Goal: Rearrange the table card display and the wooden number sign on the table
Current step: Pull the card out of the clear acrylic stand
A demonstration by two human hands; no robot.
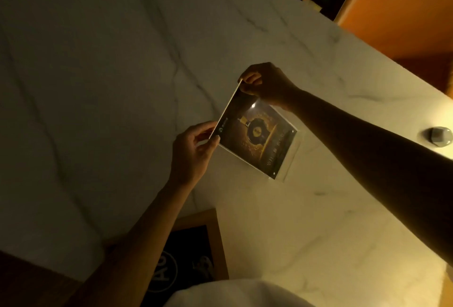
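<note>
We hold the table card display (pixel 257 135) between both hands over the middle of the marble table (pixel 98 73). It is a clear acrylic stand with a dark card inside that shows a gold bottle; its lower edge looks close to the tabletop, though we cannot tell if it touches. Our left hand (pixel 193 152) pinches the nearer top corner between thumb and fingers, and our right hand (pixel 267 83) pinches the farther top corner the same way.

Near the table's closer edge, partly under our left forearm, lies the wooden number sign (pixel 210 240), a light wood frame around a black panel with pale lettering that we cannot read. Off to the right a small rounded grey object (pixel 437 136) sits on the marble; what it is we cannot make out.

The table is pale with dark veins, dim on the left and warmly lit on the right. Beyond its far edge stands an orange chair (pixel 402 12), cut off by the frame. A white garment (pixel 232 294) fills the bottom edge.
</note>
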